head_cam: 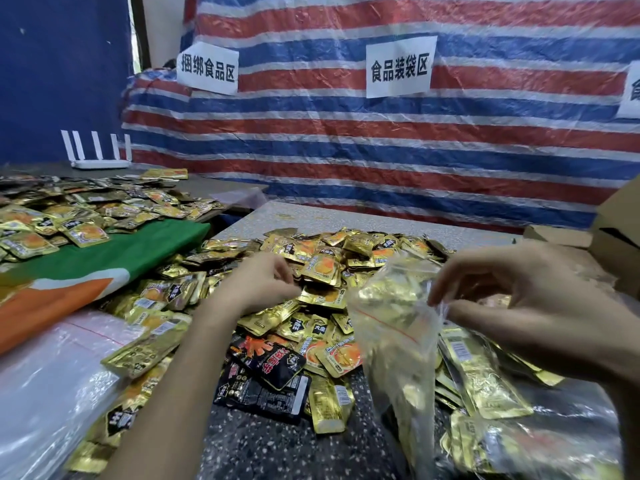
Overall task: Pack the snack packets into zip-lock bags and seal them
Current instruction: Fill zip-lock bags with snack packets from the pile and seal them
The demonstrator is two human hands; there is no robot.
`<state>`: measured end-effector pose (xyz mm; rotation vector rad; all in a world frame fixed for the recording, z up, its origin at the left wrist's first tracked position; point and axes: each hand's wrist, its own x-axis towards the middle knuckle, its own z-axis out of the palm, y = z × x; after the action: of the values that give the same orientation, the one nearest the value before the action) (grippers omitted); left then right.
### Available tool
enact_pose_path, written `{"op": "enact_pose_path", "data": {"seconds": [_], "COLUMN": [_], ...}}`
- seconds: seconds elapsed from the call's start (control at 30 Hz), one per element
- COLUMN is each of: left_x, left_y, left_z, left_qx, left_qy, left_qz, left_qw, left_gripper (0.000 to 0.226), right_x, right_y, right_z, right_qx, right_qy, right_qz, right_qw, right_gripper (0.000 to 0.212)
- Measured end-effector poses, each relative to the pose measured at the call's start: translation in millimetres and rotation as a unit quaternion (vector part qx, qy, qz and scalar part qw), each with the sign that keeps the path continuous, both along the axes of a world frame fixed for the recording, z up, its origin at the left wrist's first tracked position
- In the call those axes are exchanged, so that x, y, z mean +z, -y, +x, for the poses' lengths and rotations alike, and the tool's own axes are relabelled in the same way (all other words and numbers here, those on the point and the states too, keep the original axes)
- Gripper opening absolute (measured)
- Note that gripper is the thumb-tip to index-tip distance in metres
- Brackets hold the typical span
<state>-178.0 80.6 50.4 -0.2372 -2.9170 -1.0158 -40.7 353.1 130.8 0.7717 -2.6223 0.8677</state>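
A heap of gold snack packets [322, 271] covers the speckled table [263, 445], with two black packets [266, 375] near its front. My right hand [526, 299] pinches the open mouth of a clear zip-lock bag [398, 327] that hangs down over the heap and has a red seal line. My left hand [256, 285] reaches into the heap, its fingers curled onto a gold packet [322, 296] at the fingertips. Whether the bag holds packets I cannot tell through the plastic.
A stack of clear zip-lock bags [52, 375] lies at the left front. Filled bags [540, 441] lie at the right front. A cardboard box [616, 237] stands at the right. More gold packets [69, 216] cover a second table at left, by a green and orange cloth [104, 265].
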Motion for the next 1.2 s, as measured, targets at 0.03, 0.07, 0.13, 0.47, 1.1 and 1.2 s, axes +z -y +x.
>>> {"op": "enact_pose_path", "data": {"seconds": [0.03,0.07,0.13,0.47,1.1,1.2], "left_x": [-15.6,-31.0,-56.5,-77.9,83.5,83.8], "left_y": [-1.5,-3.3,-5.8,-12.2,-7.7,-20.1], "left_z": [-7.4,-14.1,-24.9,-37.5,96.0,105.2], "left_qx": [0.016,0.035,0.083,0.171,-0.008,-0.021], "left_qy": [0.051,0.095,0.135,0.052,-0.221,-0.176], "left_qz": [-0.008,-0.028,-0.112,-0.161,0.388,0.348], "left_qw": [0.999,0.994,0.981,0.971,0.895,0.92], "left_gripper": [0.017,0.026,0.049,0.034,0.008,0.005], "right_x": [0.0,0.1,0.4,1.1,-0.3,-3.5], "right_y": [1.1,2.2,3.9,3.7,15.1,20.8], "right_z": [0.5,0.7,1.1,3.0,2.2,2.5], "right_qx": [0.004,0.006,0.013,0.009,0.03,0.038], "right_qy": [0.001,0.002,0.002,-0.005,-0.024,-0.042], "right_qz": [0.003,0.005,0.01,-0.001,0.028,0.023], "right_qw": [1.0,1.0,1.0,1.0,0.999,0.998], "right_gripper": [0.012,0.012,0.012,0.011,0.014,0.015]}}
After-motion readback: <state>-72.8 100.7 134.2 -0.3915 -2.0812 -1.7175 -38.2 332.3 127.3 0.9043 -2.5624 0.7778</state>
